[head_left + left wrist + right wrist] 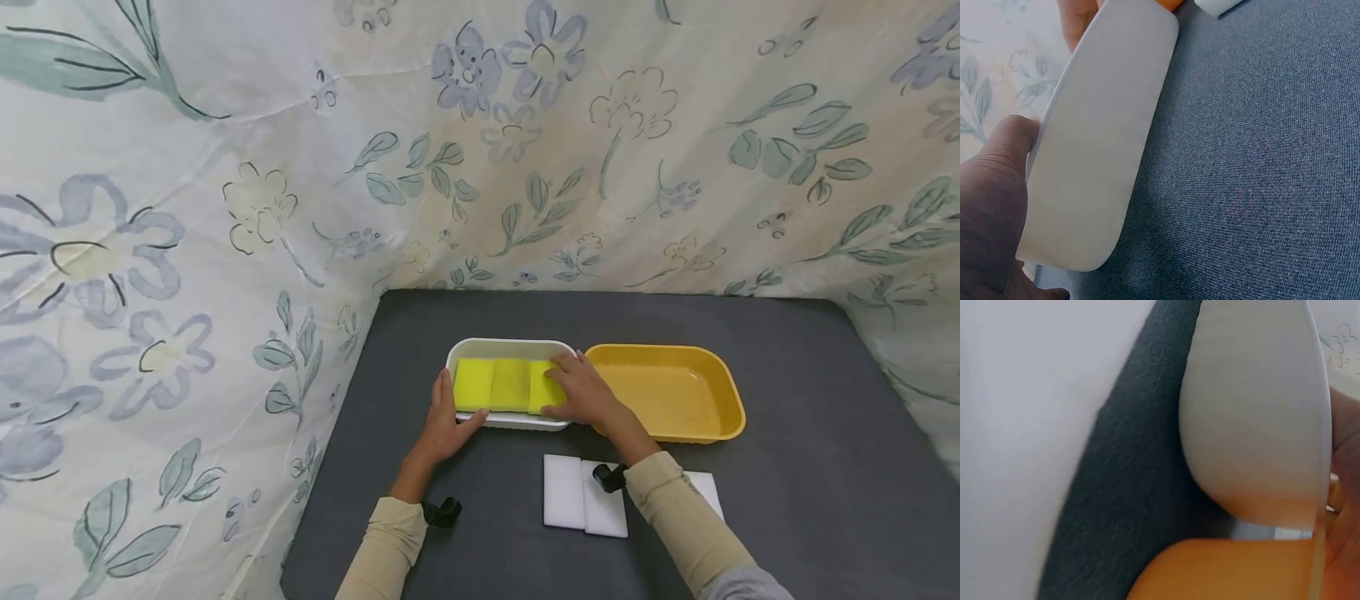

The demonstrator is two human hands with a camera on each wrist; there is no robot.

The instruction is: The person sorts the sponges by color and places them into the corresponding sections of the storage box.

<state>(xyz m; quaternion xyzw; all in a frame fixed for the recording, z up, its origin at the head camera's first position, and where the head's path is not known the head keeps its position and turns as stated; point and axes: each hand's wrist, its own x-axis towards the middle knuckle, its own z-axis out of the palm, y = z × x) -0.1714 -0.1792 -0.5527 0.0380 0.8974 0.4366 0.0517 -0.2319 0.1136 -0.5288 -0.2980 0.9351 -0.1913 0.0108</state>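
Sponges, 3 yellow ones, lie side by side inside the white tray. The left hand grips the tray's near left corner, thumb on the near rim and fingers along the left end. The right hand has its thumb and fingers bent partway around the rightmost sponge; how firmly it pinches, I cannot tell. Just right of that tray sits a yellow tray. Nearer on the dark table lie white slabs, partly hidden under the right forearm.
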